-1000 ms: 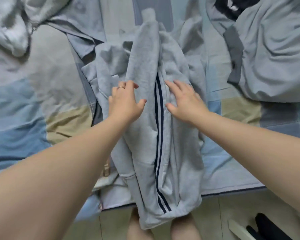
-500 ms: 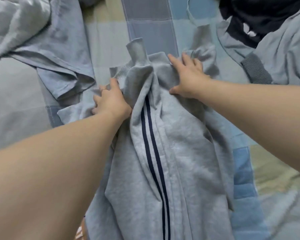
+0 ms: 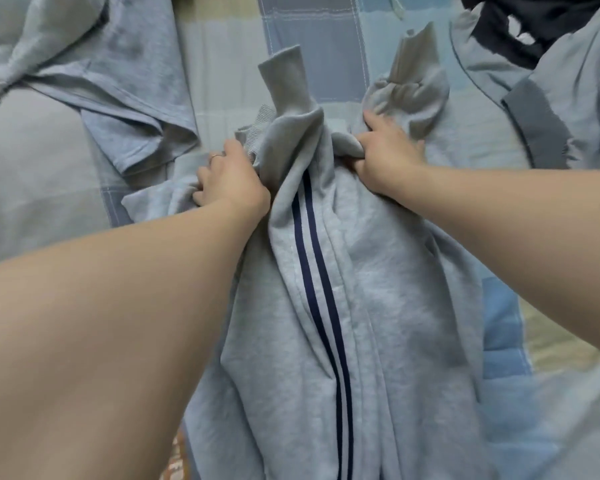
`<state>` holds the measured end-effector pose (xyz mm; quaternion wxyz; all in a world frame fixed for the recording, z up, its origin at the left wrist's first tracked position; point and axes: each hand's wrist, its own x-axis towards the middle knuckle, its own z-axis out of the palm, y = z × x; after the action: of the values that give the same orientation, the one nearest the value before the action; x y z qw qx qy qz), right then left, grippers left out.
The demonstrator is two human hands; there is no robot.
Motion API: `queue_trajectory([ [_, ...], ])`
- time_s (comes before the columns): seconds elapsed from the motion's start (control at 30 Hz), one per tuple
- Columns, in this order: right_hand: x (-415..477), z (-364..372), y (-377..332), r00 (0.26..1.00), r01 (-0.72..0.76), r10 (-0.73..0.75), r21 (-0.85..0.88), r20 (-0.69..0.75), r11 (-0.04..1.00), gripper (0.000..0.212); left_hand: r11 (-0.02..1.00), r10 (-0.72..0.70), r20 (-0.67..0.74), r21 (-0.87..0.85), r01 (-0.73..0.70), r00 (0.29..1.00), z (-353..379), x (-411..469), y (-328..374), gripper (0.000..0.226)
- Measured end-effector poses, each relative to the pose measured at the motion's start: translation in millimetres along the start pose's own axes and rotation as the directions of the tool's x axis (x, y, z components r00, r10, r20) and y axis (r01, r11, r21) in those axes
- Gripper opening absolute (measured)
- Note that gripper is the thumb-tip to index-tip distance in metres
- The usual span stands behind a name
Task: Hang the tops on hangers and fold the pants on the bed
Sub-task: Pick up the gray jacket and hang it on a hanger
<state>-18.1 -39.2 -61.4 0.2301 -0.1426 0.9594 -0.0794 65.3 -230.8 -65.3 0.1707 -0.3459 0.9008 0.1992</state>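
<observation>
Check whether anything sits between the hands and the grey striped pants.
Nothing visible does. The left hand and the right hand both grip the grey striped pants near their far end on the bed. A blue top lies beside the left hand, not between.

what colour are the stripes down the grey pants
Dark navy, two parallel stripes, clearest in the head view.

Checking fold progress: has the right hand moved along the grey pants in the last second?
Yes. The right hand went from mid-leg up the grey pants toward the far cuff, away from the person, its grip now on bunched fabric beside it.
</observation>
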Motion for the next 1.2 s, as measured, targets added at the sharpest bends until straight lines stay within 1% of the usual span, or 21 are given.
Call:
queue_trajectory([
  [0.03,-10,0,0,1.0,-0.004,0.004,0.0,0.007,1.0,0.033,1.0,0.014,-0.037,0.014,-0.014,0.999,1,-9,-1,0.047],
  [0.07,-21,0,-1,1.0,-0.009,0.008,0.007,0.023,1.0,0.033,0.999,0.032,-0.059,0.031,-0.031,0.998,2,-20,-3,0.044],
  [0.1,-34,-2,-1,0.999,-0.009,0.009,0.008,0.038,1.0,0.027,0.997,0.06,-0.06,0.054,-0.057,0.996,0,-33,-5,0.041],
  [0.17,-69,-5,2,0.999,-0.006,0.006,-0.018,0.049,1.0,0.016,0.983,0.14,-0.025,0.126,-0.136,0.99,-6,-62,-15,0.035],
  [0.23,-110,-13,8,0.998,-0.011,0.013,-0.023,0.061,1.0,0.017,0.965,0.205,0.029,0.16,-0.207,0.978,-15,-99,-34,0.025],
  [0.3,-155,-29,15,0.994,-0.038,0.037,0.006,0.102,0.999,0.016,0.975,0.199,0.129,0.077,-0.21,0.972,-28,-146,-53,0.014],
  [0.37,-199,-54,17,0.988,-0.06,0.045,0.1,0.149,0.993,0.013,0.985,0.173,0.249,-0.038,-0.169,0.953,-45,-200,-68,0.009],
  [0.4,-218,-71,16,0.986,-0.071,0.044,0.163,0.163,0.984,0.013,0.987,0.151,0.286,-0.102,-0.126,0.946,-56,-228,-72,0.011],
  [0.47,-254,-113,11,0.985,-0.104,0.063,0.261,0.161,0.96,0.012,0.972,0.085,0.291,-0.235,-0.014,0.953,-86,-280,-74,0.017],
  [0.53,-292,-158,7,0.987,-0.108,0.068,0.296,0.144,0.949,0.014,0.933,-0.003,0.254,-0.347,0.094,0.967,-121,-327,-71,0.017],
  [0.6,-330,-198,6,0.993,-0.074,0.039,0.317,0.116,0.945,0.016,0.892,-0.04,0.214,-0.432,0.131,0.976,-157,-370,-67,0.019],
  [0.7,-392,-248,9,0.998,-0.01,-0.016,0.396,0.064,0.918,0.013,0.853,0.008,0.12,-0.519,0.056,0.993,-212,-430,-54,0.023],
  [0.8,-452,-293,15,1.0,0.027,-0.022,0.497,-0.015,0.867,0.016,0.821,0.074,-0.009,-0.568,-0.066,0.997,-257,-481,-33,0.017],
  [0.87,-481,-323,21,0.995,0.06,-0.006,0.568,-0.097,0.821,0.018,0.769,0.102,-0.088,-0.625,-0.134,0.991,-277,-505,-15,0.018],
  [0.93,-498,-355,26,0.98,0.123,0.006,0.624,-0.201,0.772,0.013,0.678,0.114,-0.16,-0.709,-0.194,0.981,-299,-518,9,0.019],
  [1.0,-509,-393,30,0.953,0.193,0.035,0.693,-0.301,0.695,0.015,0.565,0.144,-0.216,-0.783,-0.259,0.966,-332,-522,40,0.022],
  [1.07,-519,-436,28,0.908,0.286,0.059,0.717,-0.415,0.636,0.019,0.486,0.204,-0.279,-0.803,-0.344,0.938,-374,-522,70,0.022],
  [1.2,-534,-526,18,0.767,0.516,0.051,0.661,-0.64,0.544,0.026,0.372,0.308,-0.435,-0.764,-0.528,0.846,-466,-526,123,0.013],
])
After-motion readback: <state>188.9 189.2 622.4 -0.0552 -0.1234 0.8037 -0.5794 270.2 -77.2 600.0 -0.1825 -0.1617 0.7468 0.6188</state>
